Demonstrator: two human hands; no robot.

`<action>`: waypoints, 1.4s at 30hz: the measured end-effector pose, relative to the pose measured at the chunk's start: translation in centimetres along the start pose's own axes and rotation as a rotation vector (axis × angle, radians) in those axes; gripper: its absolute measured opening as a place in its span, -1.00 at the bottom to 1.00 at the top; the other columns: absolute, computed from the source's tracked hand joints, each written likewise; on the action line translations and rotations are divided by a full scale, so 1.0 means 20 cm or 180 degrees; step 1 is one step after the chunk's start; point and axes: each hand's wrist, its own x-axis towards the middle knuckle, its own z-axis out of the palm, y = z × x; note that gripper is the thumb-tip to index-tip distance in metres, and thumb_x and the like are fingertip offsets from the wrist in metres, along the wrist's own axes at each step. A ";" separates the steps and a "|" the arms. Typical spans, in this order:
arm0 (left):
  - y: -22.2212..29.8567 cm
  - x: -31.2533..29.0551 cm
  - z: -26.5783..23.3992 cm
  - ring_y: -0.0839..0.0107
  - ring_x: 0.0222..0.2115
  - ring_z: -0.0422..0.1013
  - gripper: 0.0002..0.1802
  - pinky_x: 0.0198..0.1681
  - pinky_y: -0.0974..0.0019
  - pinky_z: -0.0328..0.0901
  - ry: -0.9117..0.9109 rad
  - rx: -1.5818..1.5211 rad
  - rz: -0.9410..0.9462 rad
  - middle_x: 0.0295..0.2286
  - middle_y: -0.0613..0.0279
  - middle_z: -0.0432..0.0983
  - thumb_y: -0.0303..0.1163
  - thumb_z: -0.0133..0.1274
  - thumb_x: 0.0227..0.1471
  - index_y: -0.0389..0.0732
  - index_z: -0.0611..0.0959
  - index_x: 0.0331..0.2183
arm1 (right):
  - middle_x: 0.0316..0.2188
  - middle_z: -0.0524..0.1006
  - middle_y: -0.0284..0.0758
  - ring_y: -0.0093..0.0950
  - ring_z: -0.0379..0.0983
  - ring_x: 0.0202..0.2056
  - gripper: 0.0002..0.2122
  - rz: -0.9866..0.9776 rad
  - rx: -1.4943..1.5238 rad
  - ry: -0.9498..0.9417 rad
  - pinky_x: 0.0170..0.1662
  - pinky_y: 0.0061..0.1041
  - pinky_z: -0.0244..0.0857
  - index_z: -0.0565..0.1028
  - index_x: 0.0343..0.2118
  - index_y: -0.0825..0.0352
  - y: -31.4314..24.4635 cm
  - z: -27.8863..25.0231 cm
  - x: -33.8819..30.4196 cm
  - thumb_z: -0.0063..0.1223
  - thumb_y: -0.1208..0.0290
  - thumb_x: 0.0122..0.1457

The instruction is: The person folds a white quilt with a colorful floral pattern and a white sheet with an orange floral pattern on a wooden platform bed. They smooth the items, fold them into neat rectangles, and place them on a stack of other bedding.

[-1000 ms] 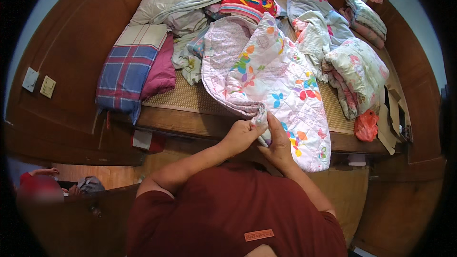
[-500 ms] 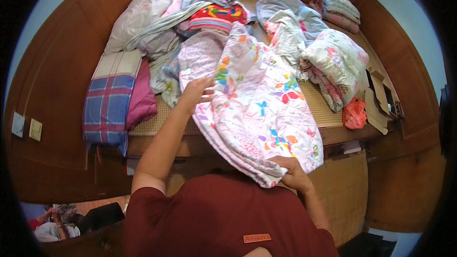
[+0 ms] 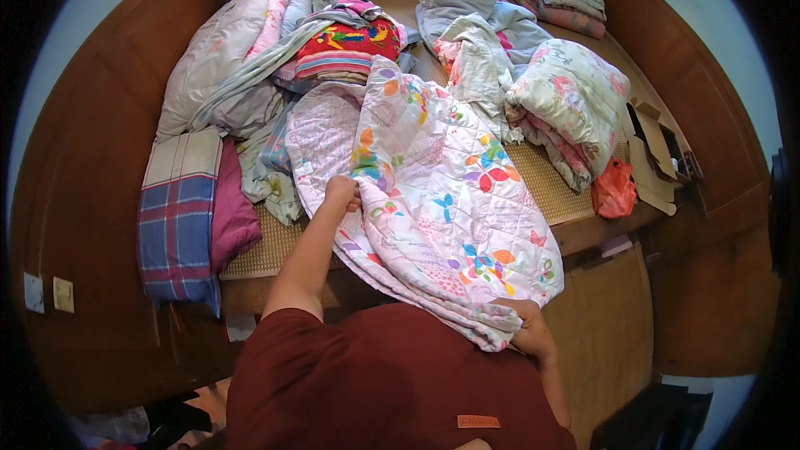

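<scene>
A white quilt with multicoloured flower and butterfly prints lies across the front of the bed, its near edge against my body. My left hand is closed on a fold of the quilt's left part, where the pale pink underside shows. At the near right edge, my right hand grips the gathered, layered border; its fingers are partly hidden by the cloth. The quilt's far end touches a red embroidered folded textile.
On the left lie a blue plaid folded blanket, a maroon cloth and a bulky white comforter. A floral quilt, red plastic bag and open cardboard box sit right. Woven matting covers the bed.
My left hand has closed from spread fingers onto the quilt's fold. The quilt's left side lies lower and wider. The whole view has shifted slightly.
</scene>
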 end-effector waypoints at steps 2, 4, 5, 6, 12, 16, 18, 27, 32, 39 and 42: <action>0.03 0.05 0.05 0.44 -0.80 0.26 -0.81 -0.81 0.40 0.19 0.0340 -0.0510 -0.0033 -0.66 0.21 0.37 -0.37 -0.14 -0.09 -0.25 0.49 -0.42 | -0.36 0.49 -0.33 -0.60 0.38 -0.33 -0.74 0.0014 -0.0173 0.0278 -0.24 -0.63 0.22 0.46 -0.31 0.44 0.01 0.04 -0.01 0.04 0.63 -0.17; 0.09 0.05 0.10 0.52 -0.80 0.21 -0.79 -0.81 0.43 0.16 0.0408 -0.0761 -0.0310 -0.70 0.28 0.32 -0.37 -0.13 -0.09 -0.18 0.53 -0.37 | -0.37 0.49 -0.36 -0.63 0.37 -0.35 -0.76 0.0072 -0.0148 0.0490 -0.27 -0.65 0.22 0.47 -0.33 0.44 -0.04 0.09 0.00 0.03 0.65 -0.16; 0.07 0.08 0.11 0.47 -0.76 0.26 -0.78 -0.75 0.40 0.20 0.0297 -0.0576 -0.0139 -0.67 0.24 0.35 -0.38 -0.12 -0.11 -0.18 0.53 -0.35 | -0.39 0.49 -0.37 -0.64 0.36 -0.36 -0.77 0.0136 -0.0042 0.0617 -0.27 -0.67 0.22 0.47 -0.34 0.45 -0.06 0.13 0.02 0.03 0.65 -0.16; 0.03 0.13 0.12 0.42 -0.72 0.31 -0.75 -0.69 0.36 0.24 0.0186 -0.0382 0.0021 -0.64 0.20 0.39 -0.38 -0.11 -0.12 -0.18 0.54 -0.33 | -0.40 0.49 -0.38 -0.66 0.35 -0.37 -0.78 0.0210 0.0076 0.0744 -0.28 -0.68 0.22 0.47 -0.35 0.45 -0.06 0.16 0.02 0.02 0.65 -0.15; -0.02 0.10 0.43 0.13 -0.27 0.38 -0.63 -0.17 0.27 0.24 -0.0469 0.2364 0.1528 -0.33 0.01 0.45 -0.31 -0.06 -0.26 -0.15 0.55 -0.28 | -0.48 0.49 -0.45 -0.71 0.32 -0.42 -0.79 0.0442 0.0065 0.1075 -0.33 -0.73 0.20 0.47 -0.36 0.45 -0.12 0.32 0.09 0.02 0.68 -0.15; -0.10 0.11 0.55 0.14 -0.30 0.39 -0.61 -0.20 0.28 0.25 -0.1830 0.3219 0.2065 -0.36 0.02 0.47 -0.20 -0.02 -0.23 -0.13 0.56 -0.28 | -0.46 0.48 -0.46 -0.71 0.32 -0.41 -0.78 0.0410 -0.0105 0.1190 -0.37 -0.74 0.21 0.48 -0.35 0.43 -0.04 0.36 0.09 0.03 0.70 -0.15; -0.02 0.02 0.56 0.17 -0.33 0.40 -0.59 -0.22 0.29 0.26 -0.2425 0.3021 0.1578 -0.38 0.03 0.48 -0.14 -0.01 -0.22 -0.13 0.56 -0.28 | -0.44 0.48 -0.47 -0.72 0.31 -0.41 -0.77 0.0757 0.0158 0.1374 -0.37 -0.74 0.22 0.48 -0.33 0.42 -0.05 0.39 0.10 0.04 0.69 -0.15; -0.09 0.41 0.32 0.14 -0.25 0.36 -0.54 -0.20 0.21 0.23 0.0262 0.1287 0.1821 -0.29 0.01 0.44 -0.12 -0.02 -0.16 -0.25 0.50 -0.24 | -0.39 0.46 -0.51 -0.73 0.32 -0.38 -0.74 0.0786 0.0131 0.1441 -0.36 -0.75 0.23 0.47 -0.29 0.42 -0.05 0.42 0.09 0.07 0.68 -0.14; -0.06 0.41 0.48 0.10 -0.14 0.27 -0.33 -0.09 0.21 0.17 -0.0037 0.1675 0.1833 -0.19 -0.04 0.35 -0.04 0.03 -0.21 -0.28 0.36 -0.09 | -0.47 0.51 -0.41 -0.70 0.35 -0.46 -0.87 0.0808 0.0577 0.1884 -0.42 -0.70 0.23 0.51 -0.44 0.45 -0.04 0.47 0.09 0.08 0.65 -0.14; 0.13 0.21 0.61 0.12 -0.19 0.31 -0.30 -0.15 0.13 0.20 0.0173 0.2289 0.1121 -0.22 0.01 0.35 -0.05 0.09 -0.28 -0.15 0.32 -0.07 | -0.39 0.48 -0.47 -0.70 0.34 -0.38 -0.78 0.0650 0.0457 0.1866 -0.32 -0.70 0.23 0.48 -0.34 0.43 0.04 0.45 0.00 0.07 0.68 -0.13; 0.11 0.28 0.60 0.12 -0.19 0.31 -0.32 -0.15 0.14 0.21 0.0228 0.2311 0.1126 -0.23 0.02 0.36 -0.09 0.12 -0.32 -0.15 0.35 -0.10 | -0.37 0.47 -0.50 -0.71 0.32 -0.34 -0.77 0.0625 0.0869 0.1907 -0.29 -0.72 0.21 0.49 -0.32 0.41 0.05 0.46 -0.01 0.08 0.69 -0.13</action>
